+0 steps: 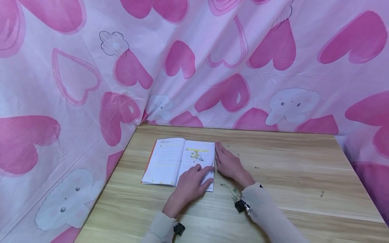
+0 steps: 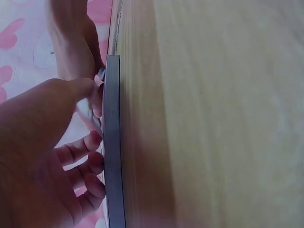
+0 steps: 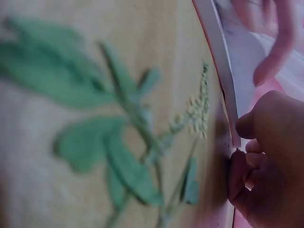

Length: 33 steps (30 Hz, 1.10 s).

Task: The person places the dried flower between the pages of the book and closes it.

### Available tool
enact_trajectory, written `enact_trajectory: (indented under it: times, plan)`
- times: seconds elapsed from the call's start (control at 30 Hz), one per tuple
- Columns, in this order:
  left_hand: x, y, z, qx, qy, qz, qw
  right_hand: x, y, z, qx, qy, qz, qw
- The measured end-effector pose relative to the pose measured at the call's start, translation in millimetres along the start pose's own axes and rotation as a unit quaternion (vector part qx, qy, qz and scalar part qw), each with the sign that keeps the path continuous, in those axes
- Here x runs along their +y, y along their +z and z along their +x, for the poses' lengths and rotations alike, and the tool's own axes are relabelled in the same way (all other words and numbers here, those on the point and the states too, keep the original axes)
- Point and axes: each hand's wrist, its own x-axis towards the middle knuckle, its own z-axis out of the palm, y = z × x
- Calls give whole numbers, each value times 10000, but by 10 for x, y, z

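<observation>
An open book [image 1: 168, 158] lies on the table, with printed text and a yellow flower picture on its right page. My left hand [image 1: 192, 182] rests over the lower part of that page, thumb and forefinger stretched toward the right edge. In the left wrist view the fingertips [image 2: 96, 164] touch the paper, and a page curves up near the thumb. My right hand [image 1: 229, 163] is at the book's upper right edge. The right wrist view has its thumb [image 3: 244, 126] against the book's corner and the other fingers bent beside it. Part of its grip is hidden.
A green leafy sprig [image 3: 128, 156] with small pale buds lies on the table [image 1: 291, 168] beneath my right wrist. Small plant bits [image 1: 322, 193] are scattered to the right. Pink heart-patterned cloth [image 1: 218, 94] hangs behind and along the left side.
</observation>
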Motion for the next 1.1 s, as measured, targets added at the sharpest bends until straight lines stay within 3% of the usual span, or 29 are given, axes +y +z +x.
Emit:
enact_trajectory:
  times: [0.23,0.53,0.77,0.93,1.1]
  plan:
    - [60,-22,-5,471,-438,-308,9975,-41,18,-7,32,147,-62,9999]
    - [131,-229,-23,1059,-387,-315,9931,-55,37,3,51,66,-129,9999]
    - [161,-351,-66,986,-483,-436,9930,-59,47,6,163,-44,-155,9997]
    - [139,-490,-112,737,-738,-963,9899,-64,46,-2,82,-58,-136,9999]
    - [36,-688,-152,695,-787,-1446,9839,-66,51,-3,52,-76,-76,9999]
